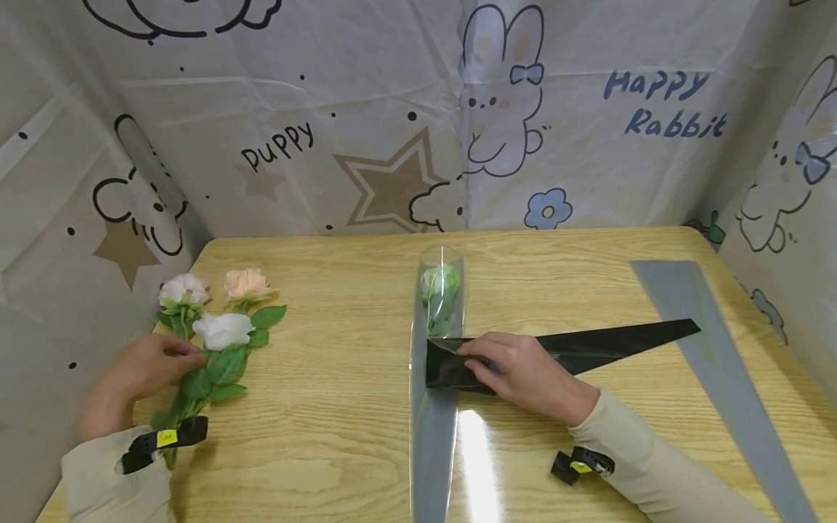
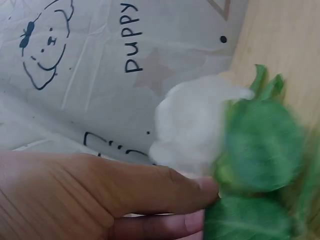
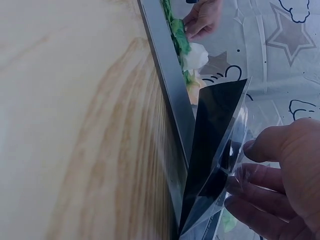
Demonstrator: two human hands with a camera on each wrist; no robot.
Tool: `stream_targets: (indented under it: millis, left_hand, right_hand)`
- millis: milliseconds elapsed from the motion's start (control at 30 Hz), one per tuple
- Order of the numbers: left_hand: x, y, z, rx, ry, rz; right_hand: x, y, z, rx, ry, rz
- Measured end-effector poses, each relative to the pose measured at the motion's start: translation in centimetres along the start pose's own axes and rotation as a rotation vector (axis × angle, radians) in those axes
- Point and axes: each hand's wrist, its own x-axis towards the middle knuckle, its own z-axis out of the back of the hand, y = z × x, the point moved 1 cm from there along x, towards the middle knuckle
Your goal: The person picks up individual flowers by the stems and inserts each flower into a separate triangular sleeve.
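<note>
On the left, my left hand pinches a white rose just below its bloom, beside its green leaves. A pale pink rose and a peach rose lie just beyond it. My right hand holds the mouth of a black flower sleeve with a clear film side, its fingertips at the film's edge and the mouth spread apart. That sleeve lies across a grey sleeve, whose clear top encloses a pale green rose.
Another grey sleeve lies along the right side of the wooden table, under the black sleeve's narrow tip. A printed cloth hangs behind and at both sides. Each wrist wears a black strap.
</note>
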Motion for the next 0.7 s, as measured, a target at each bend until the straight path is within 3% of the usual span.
stream_targets:
  millis: [133,267,333,433,700]
  left_hand:
    - [-0.5,0.5,0.3,-0.051,-0.063,0.072]
    - [-0.8,0.9,0.0,-0.077,-0.225,0.195]
    - [-0.8,0.9,-0.5,-0.084,-0.315,0.215]
    - [-0.6,1.1,-1.1,-0.095,-0.383,0.219]
    - [0.3,1.3,-2.0,-0.103,-0.383,0.248]
  right_hand:
    - [0.0,0.0,-0.1,-0.001,-0.002,0.001]
    - [0.0,0.0,-0.1,-0.003,-0.002,-0.001]
    - [0.0,0.0,-0.1,-0.001,-0.001,0.000]
    - [0.0,0.0,-0.1,0.002,0.000,0.003]
    - [0.0,-0.1,-0.2,0.001,0.005,-0.001]
